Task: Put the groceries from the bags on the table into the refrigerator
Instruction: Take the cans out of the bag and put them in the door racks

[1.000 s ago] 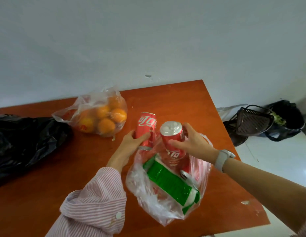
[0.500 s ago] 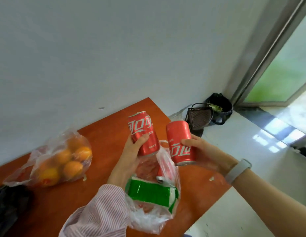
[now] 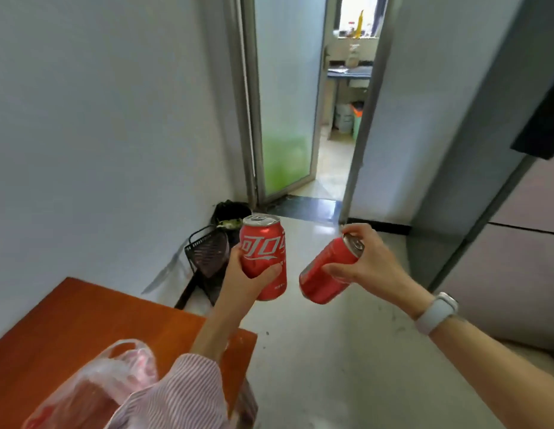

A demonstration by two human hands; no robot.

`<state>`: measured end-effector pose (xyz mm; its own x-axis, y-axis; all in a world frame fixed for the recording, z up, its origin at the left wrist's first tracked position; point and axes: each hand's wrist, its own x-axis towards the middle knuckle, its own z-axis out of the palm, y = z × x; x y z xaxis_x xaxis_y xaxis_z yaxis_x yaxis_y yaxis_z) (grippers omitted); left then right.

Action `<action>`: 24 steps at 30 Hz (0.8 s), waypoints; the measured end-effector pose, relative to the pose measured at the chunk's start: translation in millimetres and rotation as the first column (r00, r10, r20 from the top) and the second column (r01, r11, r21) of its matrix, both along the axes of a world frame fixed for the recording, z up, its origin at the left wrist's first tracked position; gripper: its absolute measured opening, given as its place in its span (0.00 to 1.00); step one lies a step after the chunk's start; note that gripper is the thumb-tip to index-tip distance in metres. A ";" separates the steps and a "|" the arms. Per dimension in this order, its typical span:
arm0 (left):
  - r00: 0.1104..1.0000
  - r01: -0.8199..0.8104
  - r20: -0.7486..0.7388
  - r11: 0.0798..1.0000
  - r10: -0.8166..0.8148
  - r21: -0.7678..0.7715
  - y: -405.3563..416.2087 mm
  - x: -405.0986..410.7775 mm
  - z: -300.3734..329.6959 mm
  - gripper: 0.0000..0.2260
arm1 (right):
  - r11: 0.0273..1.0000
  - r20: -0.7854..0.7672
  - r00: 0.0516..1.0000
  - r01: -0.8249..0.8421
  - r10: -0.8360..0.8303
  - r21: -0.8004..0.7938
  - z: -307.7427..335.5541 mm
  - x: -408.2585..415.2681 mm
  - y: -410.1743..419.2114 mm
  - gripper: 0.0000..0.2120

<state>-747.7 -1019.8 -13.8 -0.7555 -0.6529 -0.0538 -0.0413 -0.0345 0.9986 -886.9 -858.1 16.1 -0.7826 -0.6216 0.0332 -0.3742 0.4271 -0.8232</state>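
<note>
Lower left: orange table (image 3: 84, 317), bearing a clear plastic bag (image 3: 93, 388), contents blurred. Centre frame, off the table: left hand (image 3: 247, 280) wrapped round an upright red can (image 3: 263, 258); right hand (image 3: 368, 261) gripping a tilted red can (image 3: 326, 274). Behind, black bin (image 3: 229, 212) holding green scraps.

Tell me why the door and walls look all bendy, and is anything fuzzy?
Head view: the wide lens bows the door frame and the walls; the plastic bag and striped sleeve at the bottom edge are blurred; the upright can looks sharp.
</note>
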 end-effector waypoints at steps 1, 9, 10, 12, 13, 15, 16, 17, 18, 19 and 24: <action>0.999 0.051 -0.012 0.999 -0.051 -0.011 21.4 -21.1 5.5 0.25 | 0.998 0.030 0.998 0.055 -0.054 -0.040 1.7 -11.6 27.2 0.34; 0.915 0.396 -0.046 0.914 -0.401 -0.084 231.9 -168.4 36.0 0.24 | 0.874 0.264 0.922 0.362 -0.283 -0.324 23.3 -98.4 260.1 0.25; 0.900 0.427 -0.050 0.900 -0.432 -0.084 257.9 -184.0 39.7 0.25 | 0.830 0.312 0.895 0.423 -0.319 -0.364 24.7 -108.1 288.0 0.24; 0.872 0.478 -0.070 0.874 -0.484 -0.089 306.5 -215.4 49.4 0.24 | 0.706 0.447 0.824 0.544 -0.348 -0.454 32.0 -123.1 338.5 0.25; 0.856 0.501 -0.091 0.860 -0.508 -0.093 329.9 -230.9 55.9 0.22 | 0.651 0.491 0.798 0.583 -0.348 -0.486 37.7 -129.6 362.3 0.24; 0.819 0.546 -0.135 0.830 -0.557 -0.115 373.0 -260.2 73.6 0.18 | 0.585 0.499 0.776 0.624 -0.386 -0.517 52.5 -142.4 404.4 0.23; 0.798 0.570 -0.148 0.812 -0.584 -0.129 391.9 -273.2 84.5 0.18 | 0.564 0.487 0.771 0.635 -0.411 -0.528 60.7 -149.4 423.0 0.24; 0.775 0.593 -0.161 0.792 -0.611 -0.147 409.0 -285.6 95.8 0.20 | 0.543 0.476 0.765 0.644 -0.434 -0.540 68.9 -157.6 439.6 0.26; 0.754 0.610 -0.179 0.774 -0.633 -0.167 424.1 -298.4 107.4 0.22 | 0.529 0.457 0.766 0.643 -0.452 -0.553 77.6 -166.8 454.9 0.28; 0.735 0.620 -0.199 0.761 -0.648 -0.191 436.6 -311.2 119.0 0.24 | 0.518 0.438 0.767 0.640 -0.469 -0.568 87.7 -176.4 467.7 0.31; 0.708 0.544 -0.287 0.758 -0.645 -0.360 476.5 -379.4 184.7 0.25 | 0.489 0.340 0.813 0.563 -0.473 -0.666 142.5 -239.4 508.0 0.12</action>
<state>-1127.1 -543.2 170.9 -0.9144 -0.0127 0.4045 0.4014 0.0989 0.9105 -1126.2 -350.1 158.5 -0.9812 0.0907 0.1706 -0.1867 -0.2176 -0.9580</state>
